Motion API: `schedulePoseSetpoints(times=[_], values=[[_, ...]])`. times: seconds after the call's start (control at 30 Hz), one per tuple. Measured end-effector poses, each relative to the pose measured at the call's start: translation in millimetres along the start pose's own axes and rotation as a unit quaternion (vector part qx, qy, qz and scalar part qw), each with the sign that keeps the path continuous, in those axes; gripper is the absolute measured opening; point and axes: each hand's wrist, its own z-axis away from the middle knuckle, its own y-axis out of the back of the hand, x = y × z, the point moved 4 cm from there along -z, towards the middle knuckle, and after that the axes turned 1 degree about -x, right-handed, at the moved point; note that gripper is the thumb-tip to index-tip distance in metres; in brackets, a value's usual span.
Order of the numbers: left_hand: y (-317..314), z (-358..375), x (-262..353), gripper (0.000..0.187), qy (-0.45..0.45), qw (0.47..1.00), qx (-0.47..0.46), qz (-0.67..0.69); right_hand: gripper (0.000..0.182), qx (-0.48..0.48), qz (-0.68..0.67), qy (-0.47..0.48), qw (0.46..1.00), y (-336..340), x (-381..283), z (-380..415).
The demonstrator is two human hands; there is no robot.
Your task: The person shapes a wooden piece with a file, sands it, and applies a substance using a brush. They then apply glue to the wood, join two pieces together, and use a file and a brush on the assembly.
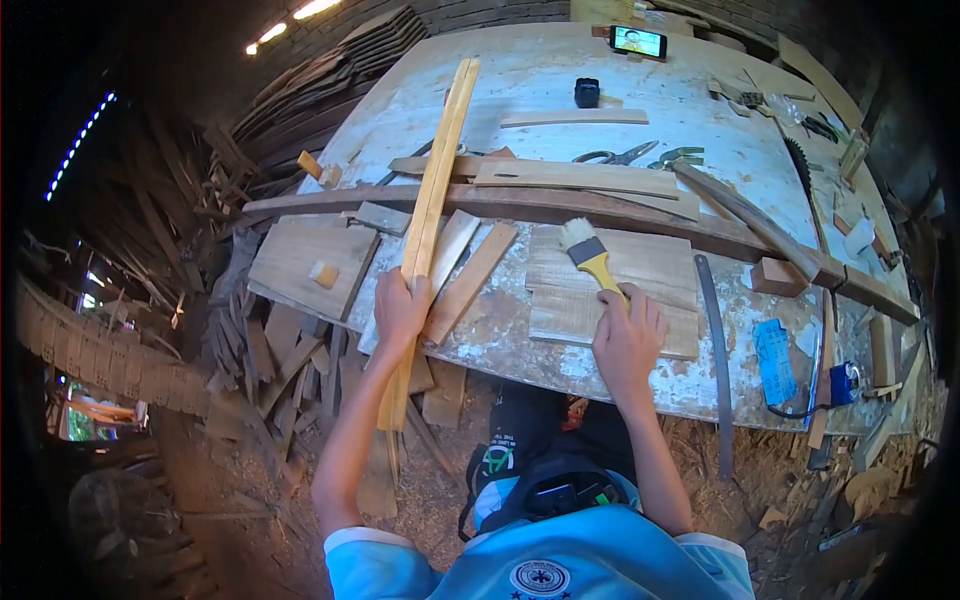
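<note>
My left hand (402, 315) is closed round long, thin wooden strips (440, 185) lying together, which slant across the table edge with their near ends hanging below it. In my right hand (630, 335) is a paintbrush (592, 262) with a yellow handle and pale bristles, its tip pointing away from me. Beneath the brush lie flat wooden boards (645, 265). The brush and the strips are apart. Two short wood pieces (472, 280) rest just right of my left hand.
A long dark beam (560, 205) crosses the worktable (480, 350). Scissors (620, 155), pliers (678, 157), a tape measure (845, 383) and a hacksaw blade (715, 350) lie about. At the back stands a phone (638, 42). Scrap wood (270, 340) is piled at left.
</note>
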Motion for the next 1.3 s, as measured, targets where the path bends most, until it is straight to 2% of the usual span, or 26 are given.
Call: schedulePoseSetpoints(times=[0.1,0.2,0.27,0.3,0.33,0.4,0.47,0.53,0.6,0.63,0.67,0.7,0.73,0.77,0.8,0.87,0.93,0.97,1.1,1.13,1.27,1.3], values=[[-1.2,-1.7,-2.6,0.039,-0.013,1.000,0.008,-0.026,0.025,0.006,0.005,0.003,1.000,1.3,-0.4,-0.4],[-6.6,-8.7,-20.0,0.041,0.002,0.998,-0.030,0.063,0.024,0.005,0.007,-0.005,1.000,-0.3,-0.3,0.3],[-26.7,-21.1,-54.2,0.041,-0.010,0.983,-0.073,0.168,0.023,0.010,0.020,-0.008,1.000,-2.3,1.0,0.7],[-11.6,-16.7,-43.1,0.041,-0.005,0.978,-0.102,0.184,0.023,0.008,0.031,-0.004,0.999,-2.8,0.5,-0.2],[6.0,-7.5,-34.8,0.043,-0.051,0.988,-0.033,0.141,0.022,-0.001,0.040,0.002,0.999,-4.3,-1.5,2.4],[43.0,15.1,-34.2,0.043,-0.093,0.989,0.039,0.106,0.020,-0.014,0.041,0.003,0.999,-4.7,-3.5,2.2],[94.0,57.5,-38.3,0.037,-0.098,0.983,0.131,0.090,0.020,-0.015,0.059,0.035,0.998,-9.1,-5.1,1.5],[118.2,123.6,-78.4,0.024,-0.016,0.936,0.327,0.127,0.021,-0.039,0.116,0.042,0.992,-12.1,-13.3,-0.5],[102.5,208.5,-143.3,0.014,0.125,0.872,0.439,0.175,0.023,-0.051,0.152,0.052,0.986,-19.1,-27.0,-3.5],[69.6,251.9,-174.3,0.012,0.211,0.866,0.430,0.144,0.024,-0.055,0.163,0.054,0.984,-19.7,-29.7,-2.9],[27.6,286.8,-180.8,0.014,0.348,0.869,0.325,0.132,0.025,-0.053,0.180,0.056,0.981,-19.0,-33.9,-2.0],[-34.9,329.1,-197.5,0.017,0.444,0.865,0.158,0.171,0.026,-0.061,0.187,0.054,0.979,-18.4,-34.9,-0.8],[-100.1,370.1,-206.1,0.022,0.436,0.871,-0.040,0.222,0.026,-0.067,0.193,0.057,0.977,-18.5,-37.1,-0.5],[-145.8,390.9,-185.8,0.027,0.379,0.863,-0.087,0.324,0.027,-0.071,0.195,0.059,0.976,-19.3,-38.7,-0.9],[-172.9,395.6,-153.8,0.037,0.403,0.870,-0.167,0.229,0.027,-0.072,0.202,0.062,0.975,-19.8,-34.2,-0.6],[-204.9,414.7,-158.1,0.047,0.488,0.758,-0.113,0.418,0.028,-0.074,0.213,0.065,0.972,-22.1,-33.4,1.2],[-201.0,394.0,-155.2,0.051,0.519,0.739,-0.209,0.376,0.029,-0.078,0.212,0.067,0.972,-22.2,-36.9,1.6],[-188.4,381.4,-144.8,0.047,0.542,0.710,-0.246,0.377,0.029,-0.074,0.212,0.062,0.972,-22.1,-37.9,1.5],[-186.8,335.3,-120.4,0.045,0.506,0.708,-0.293,0.396,0.035,-0.096,0.205,0.033,0.973,-26.0,-23.9,4.4],[-189.7,330.0,-118.9,0.045,0.495,0.712,-0.297,0.400,0.037,-0.082,0.233,0.060,0.967,-27.1,-21.2,6.5],[-195.0,300.0,-112.3,0.044,0.462,0.729,-0.312,0.397,0.037,-0.069,0.166,0.024,0.983,-19.0,-22.9,2.1],[-197.7,292.9,-109.8,0.043,0.454,0.735,-0.316,0.392,0.041,-0.101,0.147,-0.002,0.984,-17.0,-24.0,0.3]])
